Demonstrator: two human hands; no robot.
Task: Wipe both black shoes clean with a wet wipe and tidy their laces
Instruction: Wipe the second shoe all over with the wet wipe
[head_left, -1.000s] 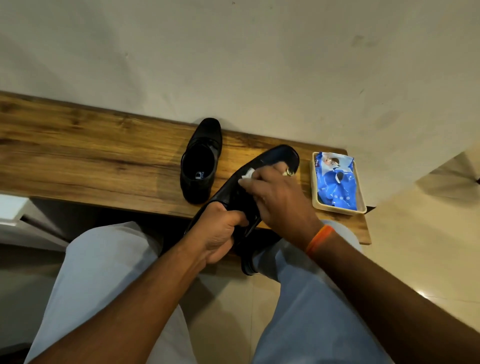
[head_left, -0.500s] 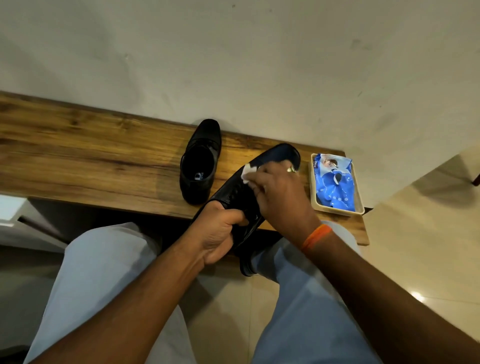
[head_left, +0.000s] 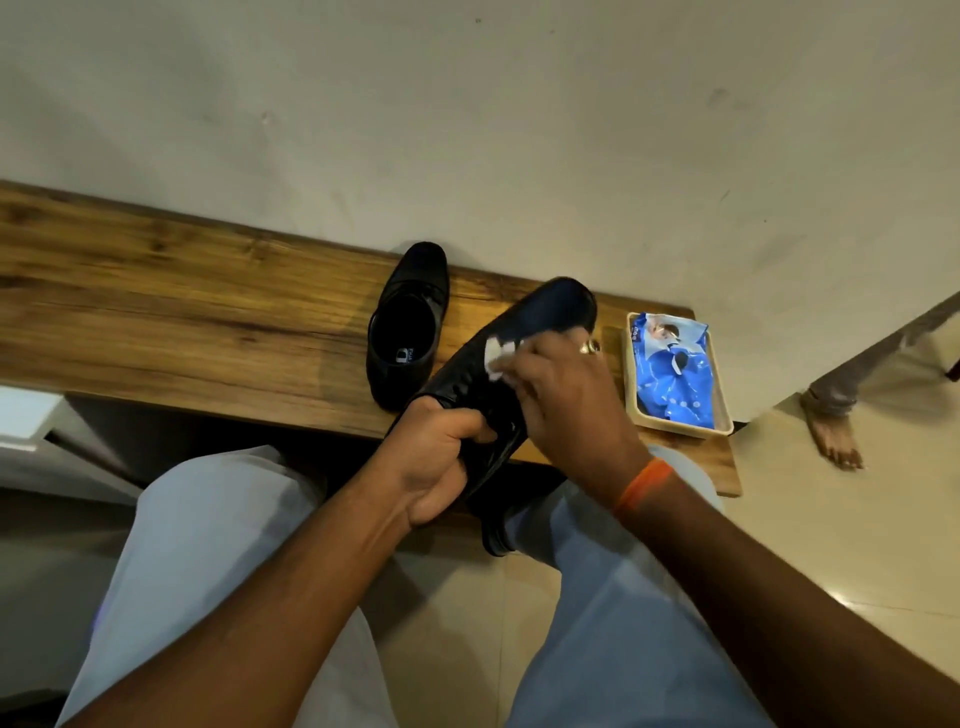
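One black shoe (head_left: 540, 317) is held tilted over the table's front edge, toe pointing away to the upper right. My left hand (head_left: 436, 457) grips its heel end from below. My right hand (head_left: 566, 400) presses a small white wet wipe (head_left: 497, 354) against the shoe's upper near the laces; most of the wipe is hidden under my fingers. The other black shoe (head_left: 408, 325) stands upright on the wooden table (head_left: 182, 306), just left of the held one, opening facing up.
A beige tray (head_left: 723, 423) with a blue wet-wipe pack (head_left: 672, 371) sits at the table's right end. A wall rises right behind the table. Another person's bare foot (head_left: 834, 439) stands on the tiled floor at right. My knees are under the table edge.
My right hand has slid the wipe along the shoe's upper, slightly to the left and toward the toe. The bare foot has come into view at right.
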